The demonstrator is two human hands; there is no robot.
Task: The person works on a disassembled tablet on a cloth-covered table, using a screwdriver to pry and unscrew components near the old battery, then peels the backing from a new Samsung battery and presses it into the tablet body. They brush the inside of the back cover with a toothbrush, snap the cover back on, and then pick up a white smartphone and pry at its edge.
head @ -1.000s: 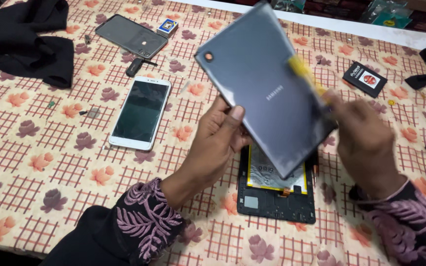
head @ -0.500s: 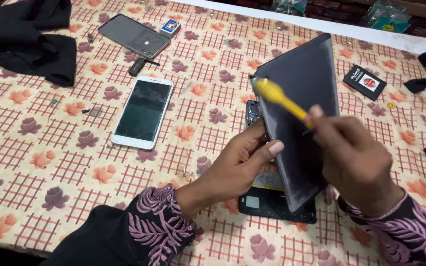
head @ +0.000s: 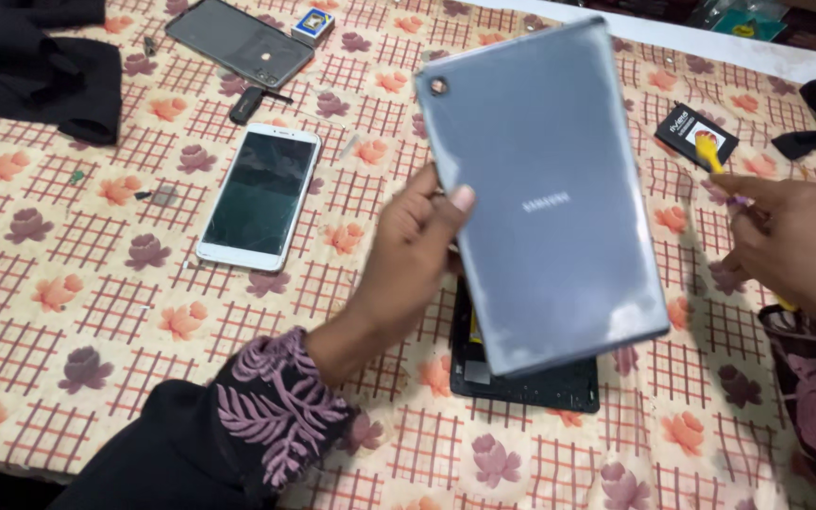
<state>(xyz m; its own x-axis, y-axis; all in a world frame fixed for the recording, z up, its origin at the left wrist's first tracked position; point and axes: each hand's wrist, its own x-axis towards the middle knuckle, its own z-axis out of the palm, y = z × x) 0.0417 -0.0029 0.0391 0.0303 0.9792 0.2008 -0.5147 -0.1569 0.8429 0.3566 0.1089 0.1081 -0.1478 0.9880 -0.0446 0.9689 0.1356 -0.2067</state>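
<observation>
Left hand (head: 417, 247) grips grey back cover (head: 545, 189) | right hand (head: 790, 247) pinches yellow tool (head: 710, 153) | opened tablet (head: 526, 378) mostly hidden

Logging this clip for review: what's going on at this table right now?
A person holds a grey tablet back cover up in the left hand, lifted clear of the opened tablet body that lies on the flowered tablecloth. The right hand is off to the side, gripping a yellow pry tool. A white phone and a dark phone lie further left.
</observation>
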